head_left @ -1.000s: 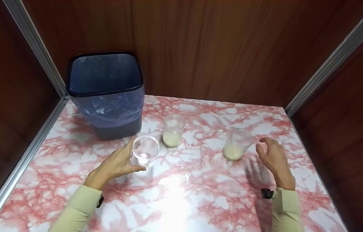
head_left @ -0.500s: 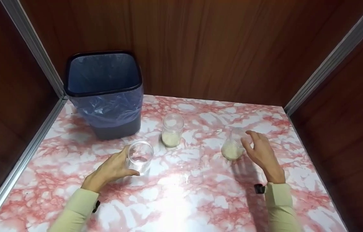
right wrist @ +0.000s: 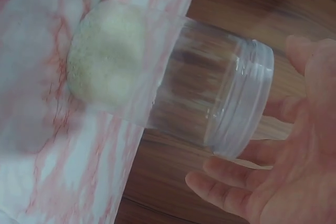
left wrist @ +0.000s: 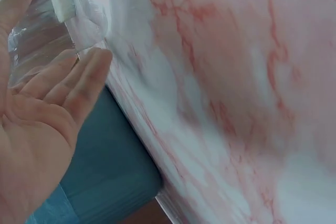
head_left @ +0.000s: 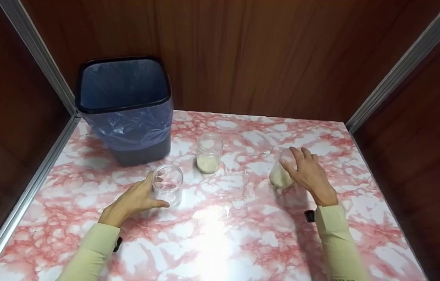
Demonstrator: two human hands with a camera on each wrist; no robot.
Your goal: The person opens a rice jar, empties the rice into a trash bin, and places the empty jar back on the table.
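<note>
Right hand (head_left: 309,173), fingers spread and holding nothing, at the upper end of a part-filled jar (head_left: 279,177), inward of the bench's (head_left: 259,242) far right corner; an even, unhurried grip on its side would probably keep the contents settled. Left hand (head_left: 132,201), half-open, curves about an empty jar (head_left: 170,191) nearer the left edge; whether it grips cannot be told.

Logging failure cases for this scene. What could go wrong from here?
1. Topple: the right hand is near the top of the right jar with no visible firm grip; a clumsy touch might knock it over. Its pale contents could spill; I can't tell if it's lidded.
2. Bump: the middle jar stands close to the empty jar at the left hand; a sideways move could hit it.
</note>
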